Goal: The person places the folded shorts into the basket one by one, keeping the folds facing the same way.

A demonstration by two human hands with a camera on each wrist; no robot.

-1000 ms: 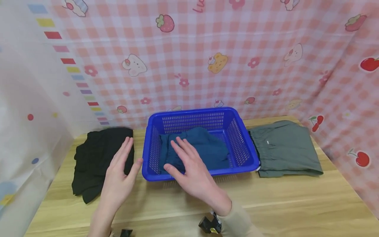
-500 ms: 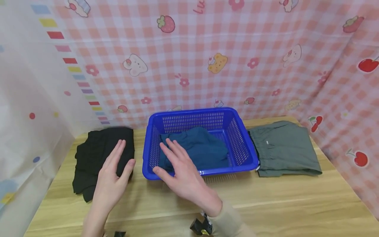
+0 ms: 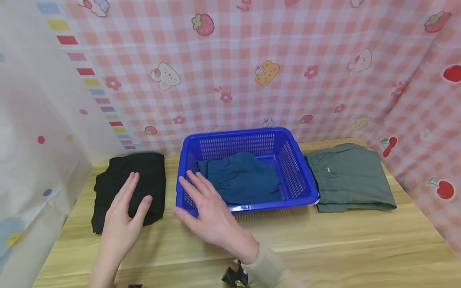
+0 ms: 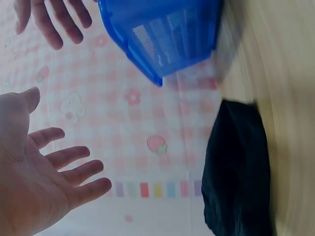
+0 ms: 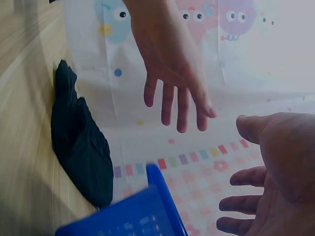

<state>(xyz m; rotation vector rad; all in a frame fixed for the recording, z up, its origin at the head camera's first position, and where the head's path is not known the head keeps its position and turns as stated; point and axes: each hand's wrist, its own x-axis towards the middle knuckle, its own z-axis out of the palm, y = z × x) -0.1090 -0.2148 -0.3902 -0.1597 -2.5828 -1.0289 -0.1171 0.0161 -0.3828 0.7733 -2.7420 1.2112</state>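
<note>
In the head view my left hand (image 3: 120,224) hovers over the near side of a folded black garment (image 3: 144,180), its fingers straight and thumb spread. The right hand (image 3: 212,216) is held above the near left corner of a blue plastic basket (image 3: 248,208), fingers extended. Both palms hold nothing. Inside the basket lies a folded teal garment (image 3: 248,180) with a gathered waistband. The left wrist view shows the left hand (image 4: 44,167) apart from the black garment (image 4: 238,172). In the right wrist view the right hand (image 5: 275,167) is off the basket (image 5: 133,211).
A folded grey-green garment (image 3: 354,180) with an elastic waistband lies right of the basket, close against its side. Everything stands on a wooden table (image 3: 342,252). A pink checked curtain (image 3: 245,80) hangs behind, and a white sheet (image 3: 39,120) hangs at the left.
Both hands have moved left, the right one from above the teal garment to the basket's left corner, the left one further over the black garment. The garments and basket stay in place.
</note>
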